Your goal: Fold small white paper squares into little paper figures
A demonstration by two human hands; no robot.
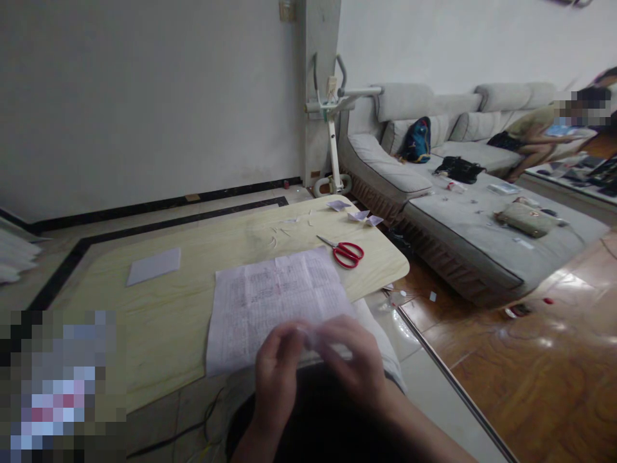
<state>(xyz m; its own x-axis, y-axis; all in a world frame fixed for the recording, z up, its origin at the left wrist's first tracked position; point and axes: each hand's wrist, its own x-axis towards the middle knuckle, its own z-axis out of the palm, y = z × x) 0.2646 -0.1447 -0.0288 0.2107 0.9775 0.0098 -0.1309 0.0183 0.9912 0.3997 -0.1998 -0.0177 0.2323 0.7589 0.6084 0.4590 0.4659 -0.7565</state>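
A left hand [278, 366] and a right hand [355, 354] meet low in the view, the fingertips of both pinched together on a small pale piece [312, 335] that lies in the gap between them; it is blurred, so its exact shape cannot be told. It looks like paper, and would likely be very light, thin and easily creased or torn, best held by its edges with a soft pinch of thumb and forefinger. Left to right around this grip: well off to the left, a white pad [154, 266] lies flat on the pale table [168, 331]. Just beyond the fingers, a creased printed sheet [274, 296] covers the nearest part of the table, probably limp and apt to slide or crumple if a wrist drags on it; its left or far edge gives the clearest hold. Farther beyond lie thin paper strips [273, 242], light enough to scatter. Beyond and to the right, red-handled scissors [336, 246] sit close by the sheet's far right corner, blades pointing away and leftward, the one hard, sharp thing near the reach. Past them, at the far table edge, are small folded papers [358, 216]. Farther right stands a grey sofa [448, 225], with a seated person [525, 132] at its far end.
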